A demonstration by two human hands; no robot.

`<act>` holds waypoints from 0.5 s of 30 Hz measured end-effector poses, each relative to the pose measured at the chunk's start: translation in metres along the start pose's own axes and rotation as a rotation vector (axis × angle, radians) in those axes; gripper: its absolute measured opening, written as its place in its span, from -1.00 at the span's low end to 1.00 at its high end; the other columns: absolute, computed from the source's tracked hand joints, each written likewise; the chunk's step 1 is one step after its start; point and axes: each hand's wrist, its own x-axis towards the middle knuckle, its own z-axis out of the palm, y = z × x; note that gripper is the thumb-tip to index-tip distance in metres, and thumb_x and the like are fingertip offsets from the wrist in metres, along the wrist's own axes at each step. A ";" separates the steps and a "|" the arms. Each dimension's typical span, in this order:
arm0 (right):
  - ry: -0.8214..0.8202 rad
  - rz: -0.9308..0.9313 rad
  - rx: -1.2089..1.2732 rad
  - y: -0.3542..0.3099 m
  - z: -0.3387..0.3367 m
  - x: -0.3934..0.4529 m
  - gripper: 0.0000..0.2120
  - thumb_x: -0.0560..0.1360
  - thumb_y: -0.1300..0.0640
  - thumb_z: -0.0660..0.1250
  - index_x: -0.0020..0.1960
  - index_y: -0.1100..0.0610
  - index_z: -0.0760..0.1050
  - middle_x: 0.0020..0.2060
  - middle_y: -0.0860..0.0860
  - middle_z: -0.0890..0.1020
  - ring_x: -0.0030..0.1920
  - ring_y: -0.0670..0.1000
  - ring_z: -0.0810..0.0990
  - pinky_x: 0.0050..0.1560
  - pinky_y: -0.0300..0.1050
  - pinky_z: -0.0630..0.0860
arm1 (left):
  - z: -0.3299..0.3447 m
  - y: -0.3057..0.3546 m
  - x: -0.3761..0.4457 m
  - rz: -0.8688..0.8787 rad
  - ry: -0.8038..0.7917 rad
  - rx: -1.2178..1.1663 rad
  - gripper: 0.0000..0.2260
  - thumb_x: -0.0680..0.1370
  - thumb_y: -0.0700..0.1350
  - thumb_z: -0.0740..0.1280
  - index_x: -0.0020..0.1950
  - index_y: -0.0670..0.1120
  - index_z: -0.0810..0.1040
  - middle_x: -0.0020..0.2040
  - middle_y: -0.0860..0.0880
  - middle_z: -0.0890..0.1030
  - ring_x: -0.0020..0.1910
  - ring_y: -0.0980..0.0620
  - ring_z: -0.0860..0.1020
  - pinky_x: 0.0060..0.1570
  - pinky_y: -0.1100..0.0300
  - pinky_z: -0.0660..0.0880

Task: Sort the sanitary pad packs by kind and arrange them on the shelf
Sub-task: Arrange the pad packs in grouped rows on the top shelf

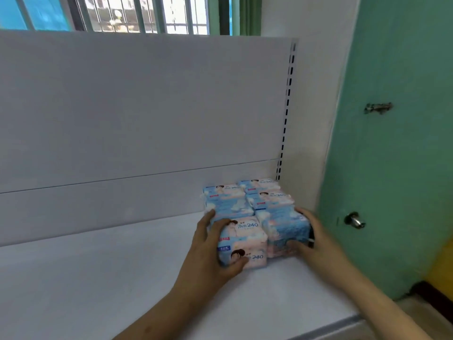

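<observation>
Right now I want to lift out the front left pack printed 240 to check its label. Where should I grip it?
Probably by its left side and front face, coming from the front left. The front left pack sits tight against the blue pack on its right and the rear packs behind. The left hand already holds it there.

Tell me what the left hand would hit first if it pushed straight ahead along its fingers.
Likely the rear blue-and-pink plastic pad pack behind the front one it holds; the left hand points toward it. Depth is unclear.

A shop-like room: white slotted display shelf, barred window, green door
</observation>
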 end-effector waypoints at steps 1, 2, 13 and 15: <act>0.001 -0.006 -0.004 0.000 0.001 0.003 -0.28 0.40 0.30 0.52 0.24 -0.34 0.28 0.12 -0.33 0.52 0.09 -0.26 0.59 0.15 -0.11 0.56 | 0.002 -0.001 0.000 0.002 -0.001 0.003 -0.35 0.35 0.25 0.46 0.37 0.31 0.27 0.55 0.22 0.02 0.52 0.25 0.17 0.40 0.23 0.38; -0.004 -0.013 -0.016 -0.002 0.002 0.004 -0.28 0.39 0.30 0.52 0.24 -0.33 0.28 0.11 -0.32 0.52 0.08 -0.21 0.60 0.14 -0.14 0.56 | 0.004 -0.002 0.000 0.001 0.007 0.017 -0.34 0.35 0.27 0.44 0.38 0.32 0.26 0.56 0.22 0.02 0.52 0.23 0.17 0.40 0.20 0.38; -0.088 0.034 -0.181 -0.016 0.001 0.008 -0.31 0.46 0.09 0.49 0.47 -0.13 0.23 0.18 -0.08 0.54 0.14 -0.04 0.58 0.10 -0.25 0.47 | 0.005 -0.002 0.007 -0.010 0.015 0.084 -0.37 0.34 0.34 0.38 0.36 0.37 0.24 0.57 0.26 0.05 0.50 0.23 0.23 0.38 0.22 0.37; -0.094 0.033 -0.167 -0.020 -0.001 0.003 -0.31 0.46 0.08 0.49 0.48 -0.12 0.24 0.25 -0.07 0.52 0.22 -0.03 0.55 0.20 -0.22 0.46 | 0.003 0.000 0.007 -0.014 0.008 0.092 -0.37 0.34 0.32 0.40 0.37 0.29 0.30 0.57 0.20 0.10 0.50 0.20 0.24 0.40 0.21 0.34</act>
